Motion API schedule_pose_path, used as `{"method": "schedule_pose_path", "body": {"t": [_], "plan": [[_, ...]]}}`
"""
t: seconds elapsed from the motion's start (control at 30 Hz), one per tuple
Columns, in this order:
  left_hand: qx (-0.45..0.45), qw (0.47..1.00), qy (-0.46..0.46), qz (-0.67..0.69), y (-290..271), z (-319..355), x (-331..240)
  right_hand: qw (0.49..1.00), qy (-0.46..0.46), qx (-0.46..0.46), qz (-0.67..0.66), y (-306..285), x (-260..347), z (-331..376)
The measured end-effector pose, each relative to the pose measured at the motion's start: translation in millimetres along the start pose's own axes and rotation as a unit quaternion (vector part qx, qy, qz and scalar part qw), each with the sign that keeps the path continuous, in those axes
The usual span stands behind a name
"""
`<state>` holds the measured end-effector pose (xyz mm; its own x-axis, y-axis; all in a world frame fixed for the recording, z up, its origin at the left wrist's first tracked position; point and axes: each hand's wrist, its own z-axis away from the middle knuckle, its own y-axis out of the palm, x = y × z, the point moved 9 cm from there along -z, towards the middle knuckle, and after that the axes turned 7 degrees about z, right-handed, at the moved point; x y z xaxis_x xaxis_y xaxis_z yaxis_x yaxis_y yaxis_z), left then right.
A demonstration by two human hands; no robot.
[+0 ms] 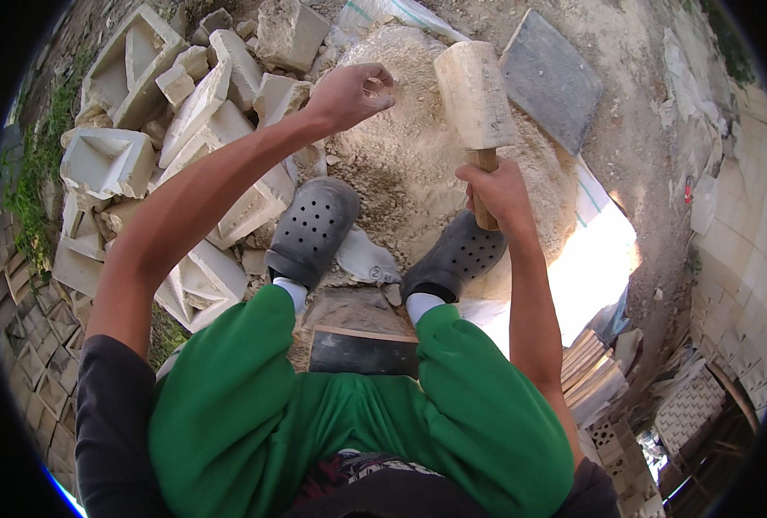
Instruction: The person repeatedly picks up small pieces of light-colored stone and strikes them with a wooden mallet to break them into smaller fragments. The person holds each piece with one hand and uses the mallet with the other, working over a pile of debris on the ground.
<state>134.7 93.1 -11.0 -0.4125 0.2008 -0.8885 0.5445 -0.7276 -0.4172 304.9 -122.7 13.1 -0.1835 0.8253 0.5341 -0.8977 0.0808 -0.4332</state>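
Note:
My right hand (502,192) is closed around the handle of a wooden mallet (476,97), its thick pale cylindrical head pointing away from me. Over the left part of a heap of crushed pale rubble (400,121) hovers my left hand (349,97). Its fingers are loosely curled, with a gap between them and the thumb, and nothing shows in the grasp. Broken plaster-like pieces (195,112) with moulded hollows lie close to that hand, on its left. The mallet head is above the right side of the heap.
My grey clogs (314,226) stand at the heap's near edge. A flat grey slab (552,79) lies at the far right, partly over a white woven sheet (597,237). Stacked pale strips (592,373) are at the lower right. A dark board (362,352) sits between my legs.

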Motion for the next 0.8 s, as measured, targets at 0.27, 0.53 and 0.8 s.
{"method": "schedule_pose_path", "body": {"t": [0.27,0.53,0.8], "plan": [[-0.035,0.996,0.011,-0.077,-10,16,14,0.989,-0.12,-0.062,0.058,-16,77,29],[-0.012,0.997,-0.019,-0.079,-12,20,13,0.992,-0.051,-0.028,0.108,33,29,-26],[-0.026,0.997,0.026,-0.066,-6,5,15,0.991,-0.048,-0.05,0.116,-1,73,4]]}}
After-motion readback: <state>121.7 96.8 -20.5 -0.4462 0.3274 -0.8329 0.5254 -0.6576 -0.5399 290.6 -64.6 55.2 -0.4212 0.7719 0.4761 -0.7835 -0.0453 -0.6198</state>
